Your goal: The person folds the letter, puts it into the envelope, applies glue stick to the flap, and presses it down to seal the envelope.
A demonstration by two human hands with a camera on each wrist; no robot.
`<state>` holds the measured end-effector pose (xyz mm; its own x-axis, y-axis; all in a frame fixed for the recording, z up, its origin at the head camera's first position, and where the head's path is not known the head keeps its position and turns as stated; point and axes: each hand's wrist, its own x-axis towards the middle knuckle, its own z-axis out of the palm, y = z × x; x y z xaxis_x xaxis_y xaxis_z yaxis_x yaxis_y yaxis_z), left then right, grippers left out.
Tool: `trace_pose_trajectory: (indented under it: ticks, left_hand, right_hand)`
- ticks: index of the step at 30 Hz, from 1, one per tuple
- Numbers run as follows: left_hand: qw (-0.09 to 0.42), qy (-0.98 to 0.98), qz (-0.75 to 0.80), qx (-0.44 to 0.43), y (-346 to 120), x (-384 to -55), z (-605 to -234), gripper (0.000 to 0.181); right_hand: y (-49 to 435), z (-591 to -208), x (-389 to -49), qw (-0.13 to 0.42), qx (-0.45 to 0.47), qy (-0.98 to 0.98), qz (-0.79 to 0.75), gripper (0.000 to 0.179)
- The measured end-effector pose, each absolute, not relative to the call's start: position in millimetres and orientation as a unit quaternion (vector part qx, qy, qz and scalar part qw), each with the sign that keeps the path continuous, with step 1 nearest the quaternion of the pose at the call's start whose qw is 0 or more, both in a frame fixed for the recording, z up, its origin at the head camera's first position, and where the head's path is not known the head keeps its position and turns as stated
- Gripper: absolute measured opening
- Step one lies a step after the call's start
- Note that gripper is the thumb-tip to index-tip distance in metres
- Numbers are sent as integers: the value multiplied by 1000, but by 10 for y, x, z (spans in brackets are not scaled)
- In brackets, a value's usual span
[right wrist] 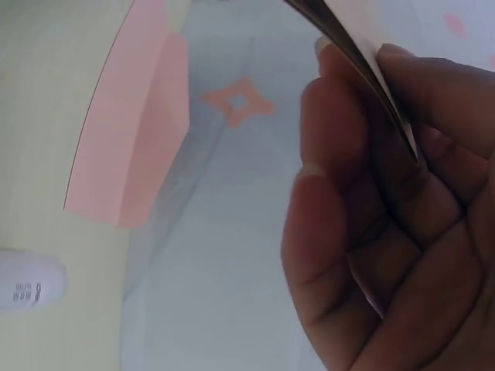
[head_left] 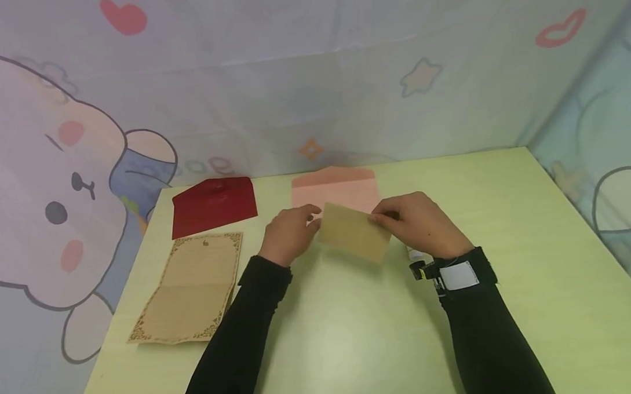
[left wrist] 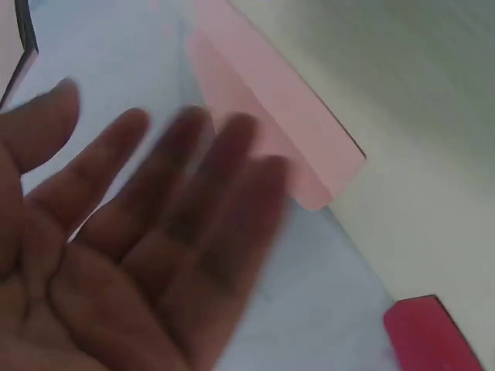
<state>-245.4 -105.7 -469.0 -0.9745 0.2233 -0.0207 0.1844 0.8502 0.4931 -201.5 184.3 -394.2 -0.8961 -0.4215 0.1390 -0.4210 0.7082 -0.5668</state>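
Observation:
A small folded piece of tan paper (head_left: 353, 233) is held up over the table, its top right corner pinched between the thumb and fingers of my right hand (head_left: 419, 224). Seen from the right wrist, the same paper (right wrist: 363, 66) is nearly edge-on, gripped by the thumb and fingers. My left hand (head_left: 291, 234) is beside the paper's left edge; in the left wrist view its fingers (left wrist: 216, 224) are spread and hold nothing. Right behind the paper lies a pink envelope (head_left: 334, 189), flap raised toward the wall.
To the left, a red envelope (head_left: 213, 205) lies near the table's back edge. In front of it rests a creased tan letter sheet (head_left: 192, 291) with a decorated border. A white rounded tube (right wrist: 31, 280) with small print lies near my right wrist. A patterned cloth backs the table.

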Motion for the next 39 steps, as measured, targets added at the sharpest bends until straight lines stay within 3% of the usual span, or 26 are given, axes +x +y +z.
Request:
trace_pose_trajectory:
  ticks: [5,8,11,17,23,28,33,35,39]
  left_hand:
    - [98,975,133,148,-966,-2952,-5442,60]
    - [105,975,131,146,-924,-2841,-5398,65]
    - [78,976,125,160,-994,-2674,-5335,59]
    - [24,971,142,191,-1194,-2436,-5124,24]
    - [-29,967,197,161,-1315,-2395,-5094,35]
    - [-83,971,178,136,-1277,-2431,-5121,26]
    - [-106,991,84,5,-1036,-2237,-4745,75]
    - [-82,994,58,-43,-995,-2229,-4697,89]
    - [-8,994,59,-86,-1032,-2283,-4691,95]
  right_hand:
    - [1974,-3949,-2028,3,-226,930,-289,15]
    - [2035,-3937,-2020,5,-224,931,-288,15]
    - [2037,-3945,-2023,10,-225,929,-294,15]
    - [1995,-3960,-2042,24,-230,928,-294,16]
    - [2014,-3903,-2119,34,-227,930,-287,17]
    - [2044,-3886,-2113,45,-219,930,-291,16]
    - [2043,-3895,-2093,42,-221,927,-301,14]
    - [2027,-3890,-2093,37,-225,925,-303,14]
    - [1973,-3871,-2113,32,-239,922,-303,16]
